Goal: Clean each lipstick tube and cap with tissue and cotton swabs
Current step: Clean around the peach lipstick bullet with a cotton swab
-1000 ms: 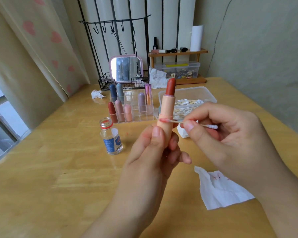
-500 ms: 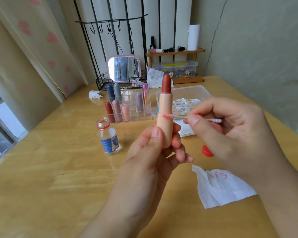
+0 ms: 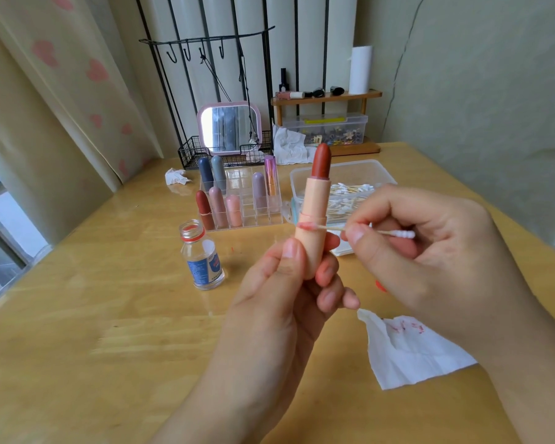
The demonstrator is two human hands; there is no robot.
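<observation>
At frame centre, your left hand (image 3: 289, 302) is gripping the lipstick tube (image 3: 314, 219) upright, fingers curled round its base. Your right hand (image 3: 430, 251) is pinching the cotton swab (image 3: 340, 228), its reddened tip touching the tube's collar groove. Try rotating the tube slowly, pressing lightly, keeping clear of the exposed bullet. The stained tissue (image 3: 410, 350) is lying lower right.

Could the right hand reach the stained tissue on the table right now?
Probably yes: the stained tissue lies uncovered just below the right hand. But that hand is pinching the cotton swab against the lipstick tube.
</observation>
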